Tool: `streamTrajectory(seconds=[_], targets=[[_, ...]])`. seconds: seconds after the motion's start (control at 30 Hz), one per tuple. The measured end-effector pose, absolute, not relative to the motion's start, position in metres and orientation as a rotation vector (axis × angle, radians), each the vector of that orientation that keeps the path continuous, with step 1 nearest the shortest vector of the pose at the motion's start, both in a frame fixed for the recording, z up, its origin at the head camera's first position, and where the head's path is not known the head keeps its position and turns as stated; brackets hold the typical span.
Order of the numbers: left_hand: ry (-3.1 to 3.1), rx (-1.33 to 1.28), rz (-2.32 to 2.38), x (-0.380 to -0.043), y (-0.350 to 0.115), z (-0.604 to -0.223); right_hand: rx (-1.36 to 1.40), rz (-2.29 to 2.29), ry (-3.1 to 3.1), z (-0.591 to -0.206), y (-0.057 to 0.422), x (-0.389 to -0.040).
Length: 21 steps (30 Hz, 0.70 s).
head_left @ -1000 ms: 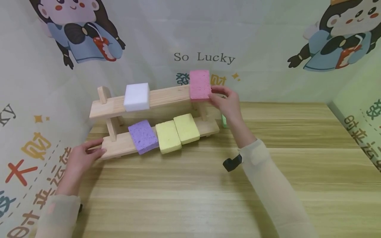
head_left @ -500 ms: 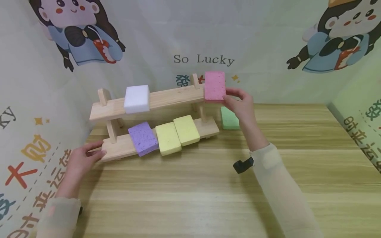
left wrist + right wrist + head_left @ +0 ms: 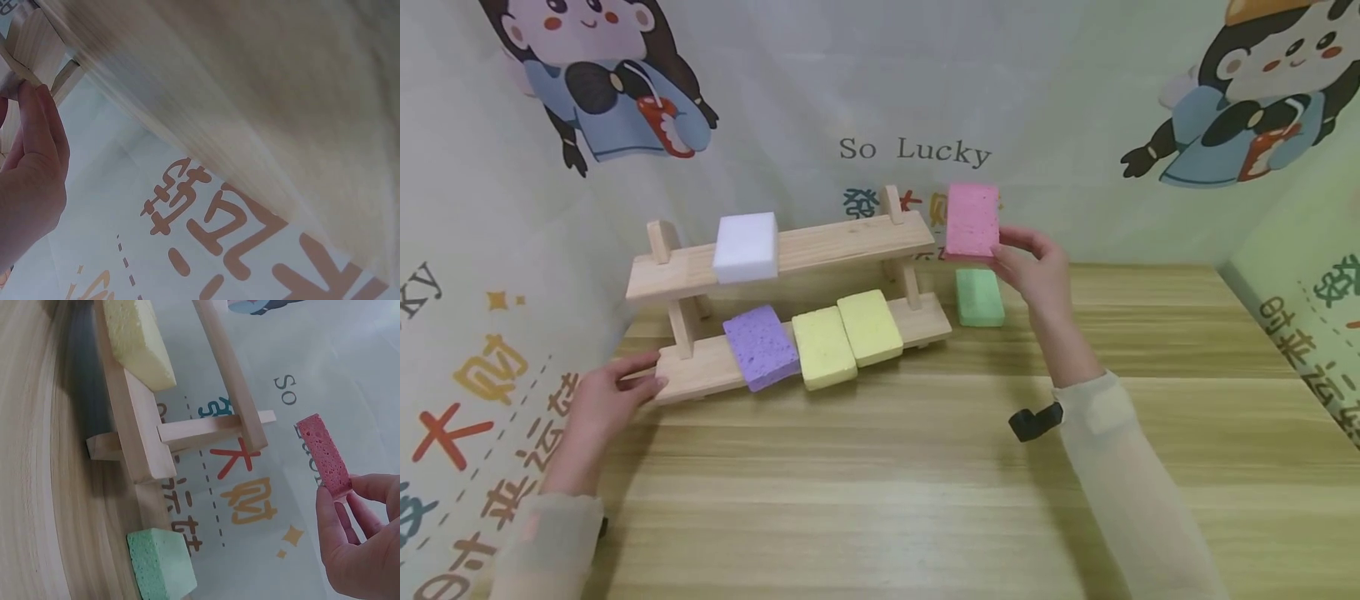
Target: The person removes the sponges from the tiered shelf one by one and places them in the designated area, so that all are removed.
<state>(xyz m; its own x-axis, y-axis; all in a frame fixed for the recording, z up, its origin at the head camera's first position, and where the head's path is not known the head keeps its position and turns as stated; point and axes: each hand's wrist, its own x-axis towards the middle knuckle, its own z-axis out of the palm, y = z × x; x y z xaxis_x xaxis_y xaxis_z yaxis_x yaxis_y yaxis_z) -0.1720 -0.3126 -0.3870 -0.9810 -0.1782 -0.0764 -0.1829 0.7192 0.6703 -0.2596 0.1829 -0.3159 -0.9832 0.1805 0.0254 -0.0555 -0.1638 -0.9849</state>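
The pink sponge (image 3: 972, 220) is held in the air by the right hand (image 3: 1041, 271), just past the right end of the upper board (image 3: 842, 240) of the rack, and the wood is not touched by it. It is pinched narrowly at its right edge, low down, between thumb and fingers; its broad face seems to be left free by this grip. The lower board (image 3: 696, 365) is pinched at its left end by the left hand (image 3: 604, 404), probably so that the rack does not slide.

The purple sponge (image 3: 762, 347) and two yellow sponges (image 3: 823, 347) are laid side by side on the lower board, and their fronts hang over its edge, perhaps because the board is narrower. The white block (image 3: 746, 247) is placed on the upper board, toward the left. The green sponge (image 3: 980, 297) is set on the table (image 3: 880, 475), near the rack's right end.

The rack is made of pale, straight-grained wood, with flat boards and squared posts. The coloured sponges are rectangular and porous; the purple one is visibly pitted. The white block is smoother.
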Motion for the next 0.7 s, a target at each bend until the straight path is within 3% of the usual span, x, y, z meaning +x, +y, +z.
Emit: streamTrajectory(seconds=[0.7], targets=[[2.899, -0.311, 1.131, -0.174, -0.313, -0.388, -0.218, 2.327, -1.792, -0.327, 0.221, -0.251]])
